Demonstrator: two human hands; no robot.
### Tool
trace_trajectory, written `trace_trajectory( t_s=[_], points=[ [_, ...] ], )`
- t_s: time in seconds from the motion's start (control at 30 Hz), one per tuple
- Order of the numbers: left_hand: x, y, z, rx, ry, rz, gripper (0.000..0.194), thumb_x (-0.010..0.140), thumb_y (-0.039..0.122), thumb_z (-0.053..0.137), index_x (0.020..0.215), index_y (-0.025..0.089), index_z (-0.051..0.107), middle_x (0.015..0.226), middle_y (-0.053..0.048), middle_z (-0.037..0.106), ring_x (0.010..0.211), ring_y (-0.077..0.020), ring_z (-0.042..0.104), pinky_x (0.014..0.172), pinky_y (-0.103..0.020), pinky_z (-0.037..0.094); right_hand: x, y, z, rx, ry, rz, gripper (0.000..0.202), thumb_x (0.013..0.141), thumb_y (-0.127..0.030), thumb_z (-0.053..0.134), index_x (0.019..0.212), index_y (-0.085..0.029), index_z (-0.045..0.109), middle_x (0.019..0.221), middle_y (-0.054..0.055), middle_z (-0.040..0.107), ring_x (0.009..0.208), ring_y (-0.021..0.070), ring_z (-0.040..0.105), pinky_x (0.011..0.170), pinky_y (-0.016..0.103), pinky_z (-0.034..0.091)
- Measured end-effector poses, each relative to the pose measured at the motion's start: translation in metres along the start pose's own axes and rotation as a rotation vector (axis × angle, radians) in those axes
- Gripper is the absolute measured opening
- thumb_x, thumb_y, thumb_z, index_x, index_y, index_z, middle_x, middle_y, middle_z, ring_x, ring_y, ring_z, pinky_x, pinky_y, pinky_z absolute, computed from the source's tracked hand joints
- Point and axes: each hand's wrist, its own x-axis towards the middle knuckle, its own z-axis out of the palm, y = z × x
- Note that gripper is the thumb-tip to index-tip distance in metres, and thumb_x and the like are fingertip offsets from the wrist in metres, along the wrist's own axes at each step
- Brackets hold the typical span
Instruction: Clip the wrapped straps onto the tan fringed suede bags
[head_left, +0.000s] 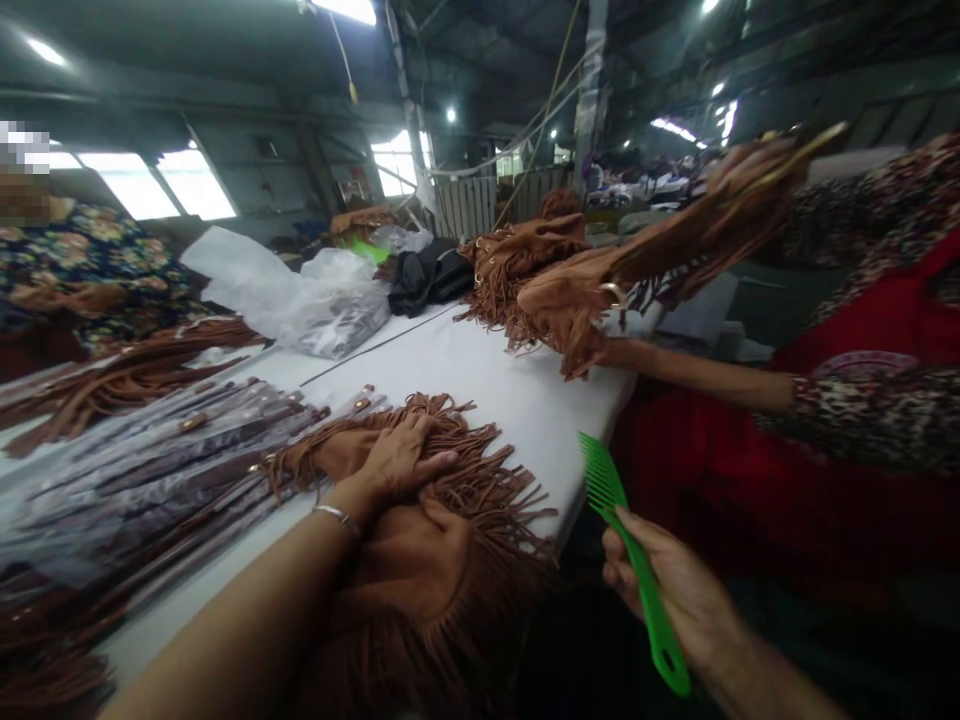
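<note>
A brown fringed leather piece [412, 560] lies over the near edge of the white table [480, 370], its fringe spread to the right and hanging down. My left hand [405, 455], with a bracelet at the wrist, rests on top of it, palm down and fingers extended. To the right, beyond the table edge, my right hand [660, 580] grips a green comb [637, 560] by its handle, teeth pointing up and left. The comb is apart from the fringe.
Plastic-wrapped straps [172, 460] cover the table's left. Behind are a clear plastic bag [330, 300] and a black item [427, 275]. At right, a person in a red apron [862, 350] holds another fringed brown piece [570, 290]. A person in a floral top [112, 260] is at far left.
</note>
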Motion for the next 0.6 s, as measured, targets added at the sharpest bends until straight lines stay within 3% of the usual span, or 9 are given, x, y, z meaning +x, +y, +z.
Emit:
trace_trajectory(
  t_s=[0.07,0.13,0.23,0.3,0.33,0.43,0.5,0.6],
  points=[
    [0.0,0.0,-0.001,0.007,-0.001,-0.031,0.071,0.074,0.064,0.046,0.127,0.017,0.039,0.122,-0.012,0.05,0.113,-0.0271,0.047,0.095,-0.04,0.036,-0.002,0.008,-0.005,0.035,0.122,-0.071,0.014,0.081,-0.035,0.041,0.075,-0.022,0.043,0.058,-0.003,0.045,0.039,0.0091,0.042,0.055,0.029,0.05],
    [-0.006,0.001,-0.002,0.055,-0.005,-0.052,0.075,0.075,0.062,0.047,0.131,0.014,0.035,0.126,-0.015,0.048,0.117,-0.0281,0.045,0.098,-0.04,0.033,-0.006,0.01,-0.012,0.022,0.124,-0.114,0.014,0.079,-0.036,0.043,0.076,-0.022,0.044,0.06,-0.002,0.048,0.04,0.0094,0.043,0.057,0.03,0.049],
    [-0.028,0.006,-0.007,0.093,-0.05,-0.062,0.073,0.077,0.06,0.046,0.132,0.014,0.034,0.125,-0.015,0.051,0.116,-0.0273,0.047,0.098,-0.038,0.034,-0.016,0.01,-0.015,-0.16,-0.108,-0.093,0.024,0.077,-0.042,0.051,0.087,-0.02,0.048,0.063,0.0,0.054,0.041,0.01,0.045,0.047,0.027,0.044],
    [-0.048,0.008,-0.012,0.113,-0.08,-0.094,0.073,0.076,0.06,0.046,0.133,0.015,0.033,0.123,-0.014,0.053,0.112,-0.0271,0.05,0.095,-0.037,0.037,-0.023,0.006,-0.01,-0.398,-0.237,-0.169,0.031,0.081,-0.046,0.044,0.096,-0.019,0.047,0.065,0.001,0.057,0.041,0.0111,0.047,0.043,0.025,0.04],
    [-0.059,0.009,-0.015,0.136,-0.091,-0.116,0.073,0.076,0.06,0.046,0.132,0.015,0.034,0.122,-0.015,0.054,0.112,-0.0277,0.051,0.094,-0.038,0.038,-0.025,0.002,-0.004,-0.565,-0.244,-0.238,0.03,0.084,-0.044,0.04,0.099,-0.018,0.046,0.066,0.001,0.058,0.042,0.012,0.049,0.043,0.025,0.039],
    [-0.09,0.014,-0.026,0.201,-0.111,-0.192,0.068,0.076,0.059,0.047,0.127,0.016,0.038,0.117,-0.015,0.056,0.108,-0.0292,0.053,0.09,-0.038,0.04,-0.026,-0.016,0.031,-1.206,-0.149,-0.549,0.02,0.085,-0.022,0.035,0.1,-0.016,0.047,0.078,0.007,0.062,0.062,0.0178,0.06,0.057,0.028,0.045],
    [-0.111,0.02,-0.033,0.212,-0.14,-0.236,0.062,0.075,0.058,0.048,0.122,0.018,0.042,0.11,-0.013,0.059,0.102,-0.0287,0.056,0.086,-0.038,0.042,-0.026,-0.024,0.068,-1.588,-0.138,-0.747,0.027,0.082,-0.009,0.032,0.102,-0.013,0.05,0.089,0.013,0.062,0.076,0.0237,0.063,0.065,0.034,0.046],
    [-0.137,0.033,-0.039,0.257,-0.11,-0.305,0.055,0.076,0.056,0.049,0.116,0.017,0.046,0.107,-0.014,0.059,0.097,-0.0299,0.057,0.081,-0.04,0.044,-0.033,-0.017,0.125,-1.873,-0.222,-0.897,0.045,0.081,-0.003,0.027,0.124,-0.01,0.041,0.09,0.018,0.063,0.08,0.028,0.064,0.065,0.038,0.048]
  ],
)
